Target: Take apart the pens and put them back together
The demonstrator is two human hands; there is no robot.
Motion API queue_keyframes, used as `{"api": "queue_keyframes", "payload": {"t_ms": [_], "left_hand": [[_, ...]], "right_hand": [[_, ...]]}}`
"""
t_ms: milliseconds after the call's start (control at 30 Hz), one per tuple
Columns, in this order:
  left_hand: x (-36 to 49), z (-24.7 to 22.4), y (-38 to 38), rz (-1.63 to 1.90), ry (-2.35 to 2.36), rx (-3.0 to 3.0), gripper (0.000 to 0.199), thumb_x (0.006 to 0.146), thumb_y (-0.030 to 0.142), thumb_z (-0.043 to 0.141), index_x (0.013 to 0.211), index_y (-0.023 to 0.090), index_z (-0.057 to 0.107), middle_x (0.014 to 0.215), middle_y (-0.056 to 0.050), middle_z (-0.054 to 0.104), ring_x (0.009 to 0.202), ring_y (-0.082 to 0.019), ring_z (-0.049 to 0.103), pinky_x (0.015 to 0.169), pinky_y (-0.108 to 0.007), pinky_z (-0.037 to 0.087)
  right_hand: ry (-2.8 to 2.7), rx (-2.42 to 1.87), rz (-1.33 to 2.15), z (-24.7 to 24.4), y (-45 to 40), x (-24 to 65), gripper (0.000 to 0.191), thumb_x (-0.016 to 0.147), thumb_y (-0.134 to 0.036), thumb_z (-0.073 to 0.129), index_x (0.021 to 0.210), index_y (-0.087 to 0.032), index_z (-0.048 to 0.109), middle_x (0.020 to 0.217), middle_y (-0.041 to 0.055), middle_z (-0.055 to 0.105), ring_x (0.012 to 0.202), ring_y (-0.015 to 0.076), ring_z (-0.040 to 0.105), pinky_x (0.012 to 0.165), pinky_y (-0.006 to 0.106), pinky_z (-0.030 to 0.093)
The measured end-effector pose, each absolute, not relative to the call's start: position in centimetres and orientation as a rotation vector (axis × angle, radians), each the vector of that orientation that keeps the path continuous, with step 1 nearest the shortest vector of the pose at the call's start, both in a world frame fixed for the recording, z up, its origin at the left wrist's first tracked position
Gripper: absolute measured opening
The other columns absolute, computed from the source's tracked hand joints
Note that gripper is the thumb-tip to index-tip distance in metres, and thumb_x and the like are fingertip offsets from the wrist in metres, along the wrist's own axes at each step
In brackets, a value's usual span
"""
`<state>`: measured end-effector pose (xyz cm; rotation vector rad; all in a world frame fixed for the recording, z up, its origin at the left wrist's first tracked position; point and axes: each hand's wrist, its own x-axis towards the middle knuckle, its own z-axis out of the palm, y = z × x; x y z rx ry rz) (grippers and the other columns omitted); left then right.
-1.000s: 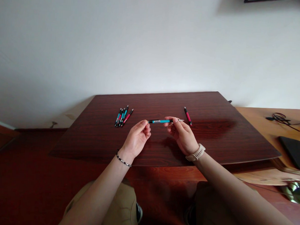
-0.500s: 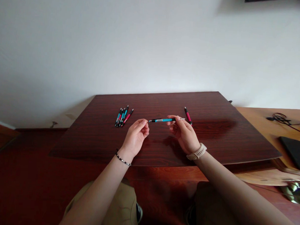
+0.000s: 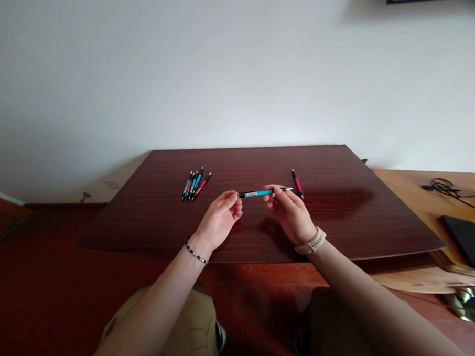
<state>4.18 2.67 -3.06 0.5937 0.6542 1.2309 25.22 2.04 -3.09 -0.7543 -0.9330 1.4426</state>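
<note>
A blue and black pen (image 3: 256,193) is held level above the dark wooden table (image 3: 238,167), its silver tip pointing right. My right hand (image 3: 291,214) pinches it near the tip between thumb and fingers. At the other end, the closed fingers of my left hand (image 3: 220,217) grip the pen's black end. Several blue and pink pens (image 3: 195,184) lie in a loose bunch on the table, beyond my left hand and to its left. A single pink pen (image 3: 297,184) rests just behind my right hand.
To the right stands a lighter wooden table (image 3: 402,190) with a coiled black cable (image 3: 445,189) and a flat black object (image 3: 466,240). A pale wall (image 3: 242,68) rises behind the dark table. My knees are below its front edge.
My left hand has moved slightly right and now grips the black end of the blue pen. The pen has tilted a little, and more of its silver tip shows past my right fingers.
</note>
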Motion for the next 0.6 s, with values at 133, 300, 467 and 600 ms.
{"api": "queue_keyframes", "payload": {"t_ms": [133, 300, 467, 600], "left_hand": [[4.10, -3.04, 2.78, 1.234, 0.634, 0.552, 0.029, 0.076, 0.021, 0.097, 0.096, 0.017, 0.075, 0.083, 0.001, 0.070, 0.077, -0.009, 0.066, 0.070, -0.020, 0.053], [4.09, -2.98, 2.83, 1.243, 0.638, 0.539, 0.029, 0.076, 0.020, 0.097, 0.095, 0.017, 0.075, 0.083, 0.000, 0.071, 0.075, -0.008, 0.065, 0.069, -0.020, 0.053], [4.09, -3.02, 2.91, 1.252, 0.654, 0.563, 0.028, 0.077, 0.021, 0.096, 0.096, 0.017, 0.076, 0.085, -0.001, 0.071, 0.076, -0.009, 0.065, 0.070, -0.020, 0.052], [4.07, -2.92, 2.97, 1.265, 0.657, 0.594, 0.026, 0.078, 0.020, 0.095, 0.096, 0.017, 0.077, 0.085, -0.001, 0.071, 0.076, -0.009, 0.065, 0.070, -0.020, 0.052]], "right_hand": [[-0.943, -0.742, 1.446, -3.08, 1.74, 24.80, 0.032, 0.094, -0.053, 0.078, 0.111, -0.026, 0.082, 0.098, 0.0054, 0.075, 0.083, 0.0164, 0.063, 0.077, 0.029, 0.055], [-0.943, -0.727, 1.449, -3.07, 1.60, 24.57, 0.029, 0.096, -0.050, 0.077, 0.111, -0.025, 0.083, 0.099, 0.0051, 0.075, 0.083, 0.0151, 0.062, 0.076, 0.027, 0.054], [-0.960, -0.756, 1.436, -3.05, 1.75, 24.80, 0.033, 0.095, -0.054, 0.077, 0.113, -0.026, 0.082, 0.099, 0.0054, 0.076, 0.083, 0.0164, 0.064, 0.076, 0.029, 0.054], [-0.954, -0.758, 1.445, -2.98, 1.85, 24.97, 0.034, 0.094, -0.054, 0.077, 0.114, -0.026, 0.081, 0.098, 0.0050, 0.076, 0.082, 0.0161, 0.064, 0.076, 0.029, 0.054]]}}
